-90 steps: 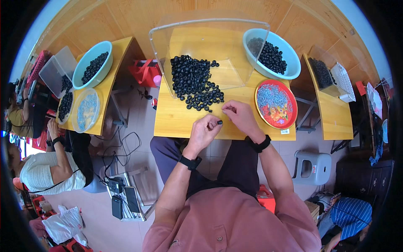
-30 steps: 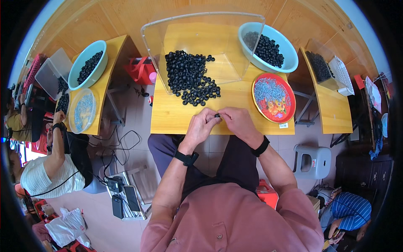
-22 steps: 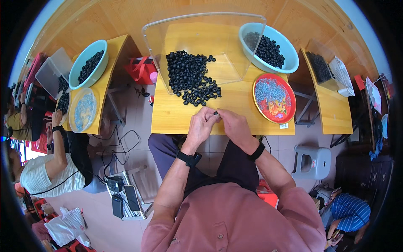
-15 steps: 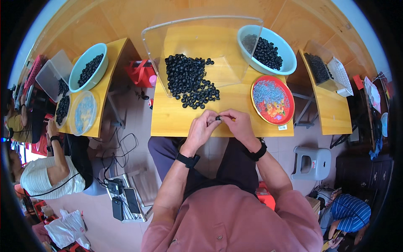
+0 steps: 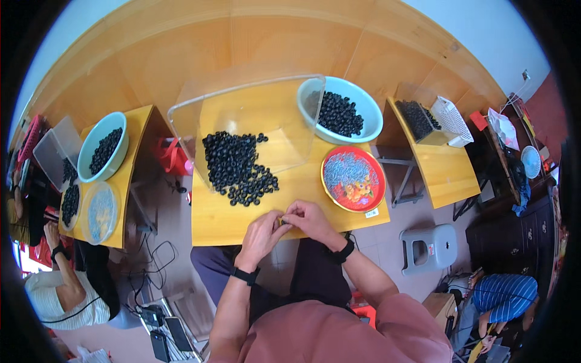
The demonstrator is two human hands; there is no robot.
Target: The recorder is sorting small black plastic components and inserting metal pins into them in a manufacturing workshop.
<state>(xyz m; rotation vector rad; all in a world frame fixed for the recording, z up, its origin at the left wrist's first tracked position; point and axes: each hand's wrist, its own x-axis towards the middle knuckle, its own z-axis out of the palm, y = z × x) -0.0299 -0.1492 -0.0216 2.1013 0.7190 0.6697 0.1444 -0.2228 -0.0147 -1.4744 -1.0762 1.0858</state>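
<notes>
- Head view: left hand and right hand meet fingertip to fingertip, pinching one tiny dark piece together.
- That's at the wooden table's near edge, just below the black bead pile.

Small assembly workshop: rows of wooden worktops, each with basins of black rings, a loose ring pile, red tray of metal bits; another worker's worktop alongside, plastic stool.
</notes>
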